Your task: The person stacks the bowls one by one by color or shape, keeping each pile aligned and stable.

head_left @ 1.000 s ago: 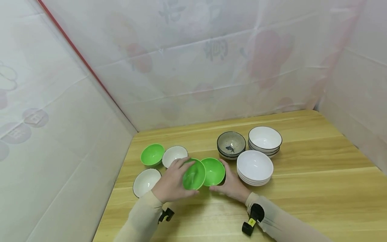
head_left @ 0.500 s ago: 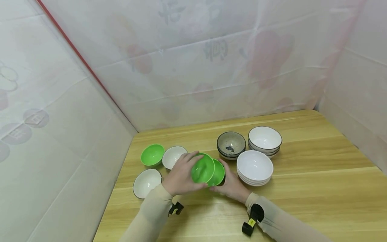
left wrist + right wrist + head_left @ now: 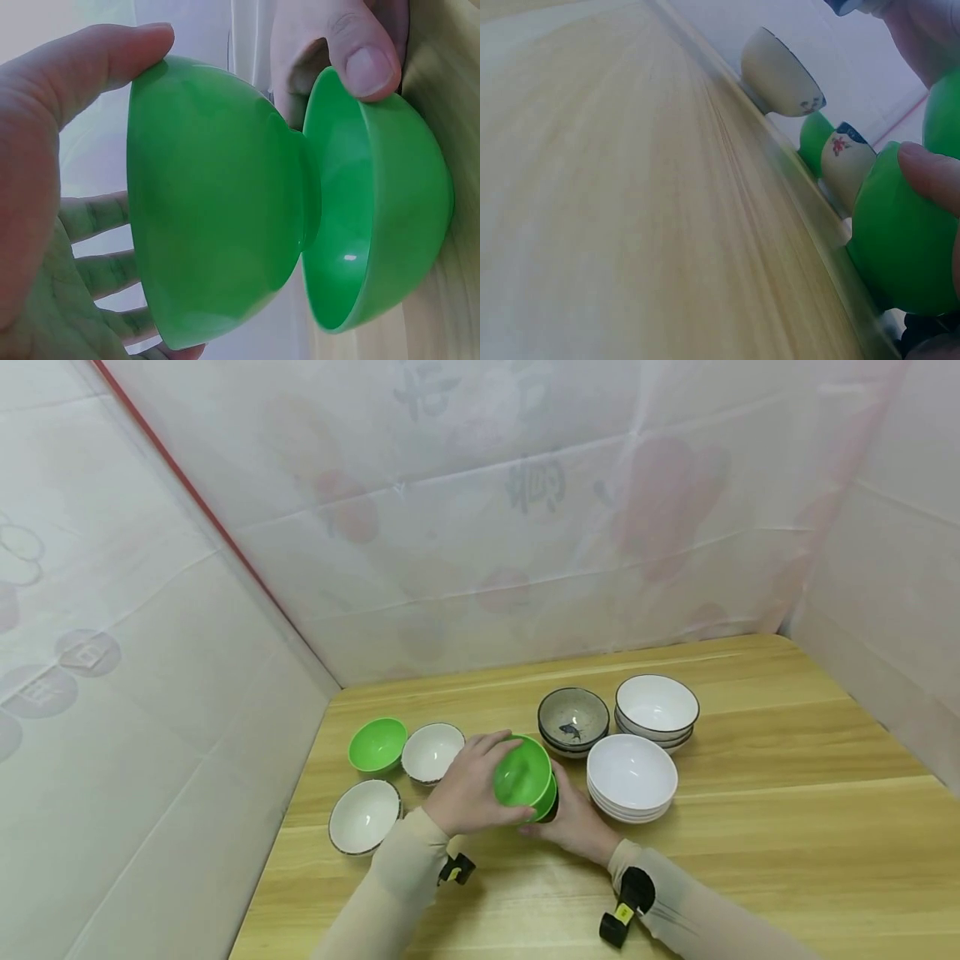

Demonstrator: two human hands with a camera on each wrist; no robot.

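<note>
My left hand [image 3: 471, 792] grips a green bowl [image 3: 519, 770] at its rim, thumb on one side and fingers spread along the other. Directly below it, a second green bowl [image 3: 409, 217] stands on the table, and the raised bowl's foot overlaps its opening in the left wrist view. My right hand [image 3: 579, 823] holds that lower bowl from the right, its thumb over the rim. In the head view the upper bowl hides most of the lower one.
Left of my hands are another green bowl [image 3: 378, 745] and two white bowls with patterned outsides, one farther back [image 3: 432, 752] and one nearer [image 3: 364, 817]. To the right stand stacks of grey fish-patterned bowls [image 3: 573, 718], dark-rimmed white bowls [image 3: 657, 703] and plain white bowls [image 3: 632, 774].
My left hand has carried its green bowl rightward and slightly back, from beside the second green bowl to over it. My right hand has stayed in place around the lower bowl.
</note>
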